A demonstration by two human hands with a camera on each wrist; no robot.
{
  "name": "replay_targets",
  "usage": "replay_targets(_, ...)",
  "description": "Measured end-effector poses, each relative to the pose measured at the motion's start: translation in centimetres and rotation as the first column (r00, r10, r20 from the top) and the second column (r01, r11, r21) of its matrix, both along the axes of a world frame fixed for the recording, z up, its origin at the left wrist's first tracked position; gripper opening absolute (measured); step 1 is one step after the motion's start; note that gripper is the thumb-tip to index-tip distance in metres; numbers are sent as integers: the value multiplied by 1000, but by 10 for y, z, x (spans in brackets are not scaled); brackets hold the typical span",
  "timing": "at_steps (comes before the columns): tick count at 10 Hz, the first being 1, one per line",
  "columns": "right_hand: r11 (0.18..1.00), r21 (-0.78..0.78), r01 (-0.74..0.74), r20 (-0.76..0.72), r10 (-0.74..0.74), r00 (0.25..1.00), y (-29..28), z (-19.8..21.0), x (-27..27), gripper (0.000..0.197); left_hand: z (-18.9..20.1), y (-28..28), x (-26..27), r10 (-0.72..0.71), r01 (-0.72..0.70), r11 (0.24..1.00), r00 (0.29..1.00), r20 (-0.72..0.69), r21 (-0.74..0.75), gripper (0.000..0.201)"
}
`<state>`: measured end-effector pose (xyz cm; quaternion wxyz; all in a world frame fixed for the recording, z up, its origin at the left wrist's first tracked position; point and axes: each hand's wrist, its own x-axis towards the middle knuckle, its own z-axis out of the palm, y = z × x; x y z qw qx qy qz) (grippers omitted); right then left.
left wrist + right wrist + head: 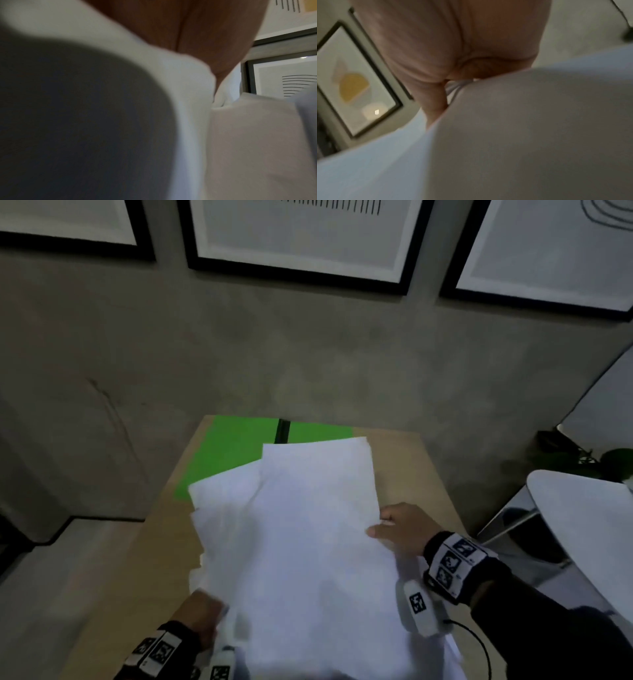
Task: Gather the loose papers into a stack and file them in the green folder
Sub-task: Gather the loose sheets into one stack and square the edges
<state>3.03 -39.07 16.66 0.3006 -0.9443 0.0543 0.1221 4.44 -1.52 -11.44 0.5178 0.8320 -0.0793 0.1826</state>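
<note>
A grey wall with framed prints backs the wooden counter [428,467]. Plain white papers [308,525], loosely fanned and slightly crumpled, overlap the near edge of the green mat [233,453]. My right hand [400,529] pinches their right edge, thumb on top. My left hand [202,618] grips their near-left corner.

Matt white paper sheets [308,525], wooden table [411,474]

No readable text (papers [301,542] blank)

Head camera looks down over the wooden table [407,467]. Wrist cameras sit close against the paper sheets [308,525], facing the framed pictures [301,237] all views share.
</note>
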Motion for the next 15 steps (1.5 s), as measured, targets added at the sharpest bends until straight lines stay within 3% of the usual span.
replay_targets(1, 983, -132, 128, 71, -119, 990, -15, -10, 2, 36, 135, -45, -32, -507, -33, 587, 764, -400, -809, 37)
replay_targets(2, 977, -133, 166, 21, -165, 986, -26, -11, 1, 32, 138, -38, -39, -522, -165, 609, 654, -548, -776, 60)
replay_targets(3, 970, -168, 173, 6, -175, 985, -42, -10, 1, 24, 136, -39, -40, -496, -221, 589, 660, -564, -777, 50)
replay_targets(4, 985, -165, 57, -56, -67, 996, -46, -9, 1, 35, 134, -40, -38, -502, -251, 573, 645, -576, -780, 53)
replay_targets(5, 979, -161, -121, -141, 99, 985, -27, -13, -2, 41, 129, -42, -31, -500, -196, 656, 611, -614, -729, 78)
replay_targets(6, 953, -187, -239, -137, 216, 967, -7, -22, -2, 45, 161, -53, -35, -540, -53, 721, 580, -609, -690, 69)
replay_targets(7, 921, -225, -319, -111, 301, 947, 7, -30, -2, 43, 175, -60, -34, -538, 71, 780, 584, -608, -622, 84)
replay_targets(9, 954, -116, -278, -86, 269, 959, 0, -25, -3, 13, 179, -61, -33, -447, -81, 764, 648, -616, -640, 31)
replay_targets(10, 950, -220, -221, -76, 209, 975, -17, -21, -3, 30, 166, -55, -34, -403, -144, 773, 642, -653, -618, 56)
replay_targets(11, 959, -259, -118, -18, 117, 993, -45, -6, -4, 16, 163, -47, -36, -360, -190, 794, 618, -698, -578, 70)
replay_targets(12, 974, 114, 194, 143, -209, 967, -80, 30, -19, 34, 168, -46, -36, -301, -199, 846, 588, -750, -495, 44)
replay_targets(13, 748, 525, 406, 166, -558, 813, -115, 48, -37, 40, 167, -45, -37, -297, -217, 839, 587, -753, -500, 40)
replay_targets(14, 517, 759, 396, 67, -667, 742, -106, 40, -41, 24, 165, -48, -36, -246, -258, 851, 573, -782, -457, 41)
replay_targets(15, 300, 891, 341, -79, -638, 766, -61, 8, -39, 10, 161, -46, -34, -205, -262, 876, 559, -803, -406, 65)
